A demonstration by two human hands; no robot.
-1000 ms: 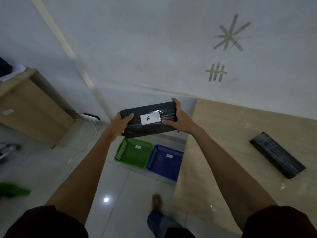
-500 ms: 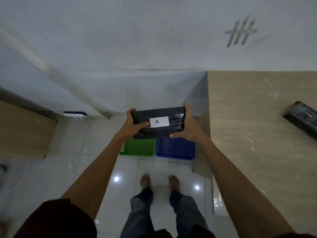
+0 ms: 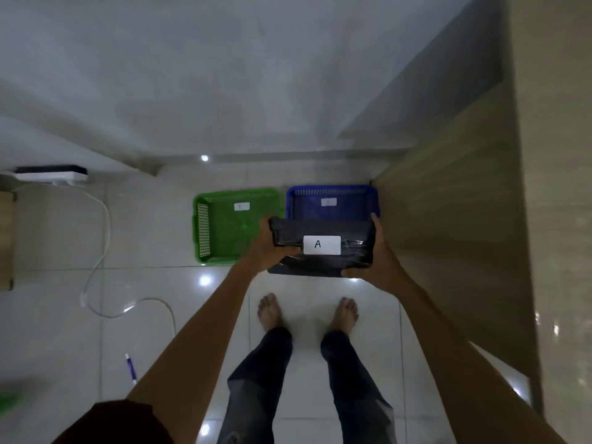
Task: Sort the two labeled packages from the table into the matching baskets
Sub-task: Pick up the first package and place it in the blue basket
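Observation:
I hold a black wrapped package [image 3: 349, 233] with a white label reading "A" between both hands. My left hand [image 3: 267, 248] grips its left end and my right hand [image 3: 379, 261] grips its right end. The package hangs in the air over the near edge of the blue basket [image 3: 333, 201], which sits on the floor against the table's side. A green basket [image 3: 224, 229] stands right beside it on the left. Each basket has a small white label, too blurred to read. The second package is out of view.
The wooden table [image 3: 551, 219] rises along the right side. A white power strip [image 3: 51, 175] and its cable [image 3: 102, 251] lie on the tiled floor at left. A pen [image 3: 130, 368] lies at lower left. My bare feet stand just behind the baskets.
My view has tilted down to the floor. Both hands have lowered the package over the baskets, now over the blue one. The package on the table has left the view.

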